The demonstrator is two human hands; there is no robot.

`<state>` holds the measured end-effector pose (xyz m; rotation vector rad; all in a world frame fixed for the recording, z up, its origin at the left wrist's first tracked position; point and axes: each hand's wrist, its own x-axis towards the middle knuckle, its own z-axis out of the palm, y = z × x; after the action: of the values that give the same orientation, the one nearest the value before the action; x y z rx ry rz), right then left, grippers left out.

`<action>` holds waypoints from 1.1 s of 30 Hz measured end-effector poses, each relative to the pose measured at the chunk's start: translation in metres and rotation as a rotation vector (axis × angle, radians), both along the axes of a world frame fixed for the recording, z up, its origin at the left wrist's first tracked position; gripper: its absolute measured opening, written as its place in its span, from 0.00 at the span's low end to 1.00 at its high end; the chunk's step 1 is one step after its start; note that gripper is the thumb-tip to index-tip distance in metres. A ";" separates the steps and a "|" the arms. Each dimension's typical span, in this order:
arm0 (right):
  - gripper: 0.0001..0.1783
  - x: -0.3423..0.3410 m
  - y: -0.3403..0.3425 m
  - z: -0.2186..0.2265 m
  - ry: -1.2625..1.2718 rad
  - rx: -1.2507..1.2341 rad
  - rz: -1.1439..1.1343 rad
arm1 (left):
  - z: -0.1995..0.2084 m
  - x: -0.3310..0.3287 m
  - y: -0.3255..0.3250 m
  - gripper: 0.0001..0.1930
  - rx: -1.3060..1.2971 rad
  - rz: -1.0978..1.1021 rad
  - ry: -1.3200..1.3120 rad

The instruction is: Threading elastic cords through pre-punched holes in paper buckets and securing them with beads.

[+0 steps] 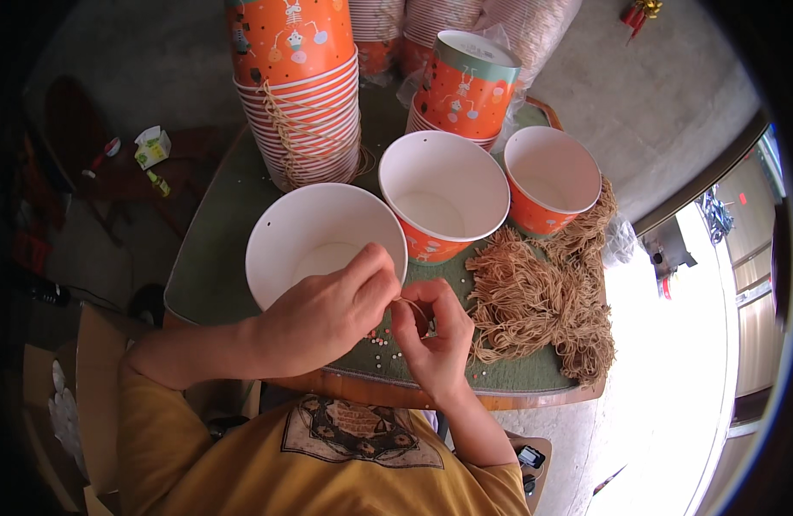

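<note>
My left hand (343, 303) is closed in a pinch over the near right rim of a white-lined paper bucket (280, 232). Beside it, my right hand (435, 335) has its thumb and forefinger pinched together. A thin tan cord (411, 304) runs between the fingertips of both hands; its ends are hidden. Whether the cord passes through the bucket's wall cannot be seen. A small hole shows in the bucket's far left wall. Two more open buckets, a middle one (443, 185) and a smaller-looking one (551, 172), stand to the right, orange outside.
A heap of tan cords (534, 301) covers the table's right side. Tall nested orange buckets (297, 112) rise at the back left, with an upside-down bucket (469, 90) on another stack. Small pale and reddish bits lie on the green tabletop (211, 267). A cardboard box (100, 378) stands lower left.
</note>
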<state>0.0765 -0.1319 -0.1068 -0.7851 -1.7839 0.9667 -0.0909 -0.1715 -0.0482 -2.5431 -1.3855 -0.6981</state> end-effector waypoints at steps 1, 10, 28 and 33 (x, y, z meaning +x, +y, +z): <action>0.07 0.000 -0.001 0.000 0.000 0.000 -0.001 | -0.003 -0.001 0.002 0.09 -0.080 -0.001 -0.141; 0.06 0.000 -0.001 -0.002 0.102 -0.210 0.041 | -0.010 -0.011 0.009 0.11 -0.339 -0.041 -0.454; 0.06 -0.002 -0.007 0.002 0.107 -0.193 0.023 | -0.009 -0.004 0.002 0.07 -0.264 0.023 -0.466; 0.07 -0.002 -0.006 0.001 0.026 -0.073 0.010 | -0.011 -0.003 0.001 0.08 -0.344 0.051 -0.535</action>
<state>0.0744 -0.1382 -0.1061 -0.8064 -1.7399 1.0491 -0.0935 -0.1702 -0.0591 -2.6717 -1.8650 -1.3029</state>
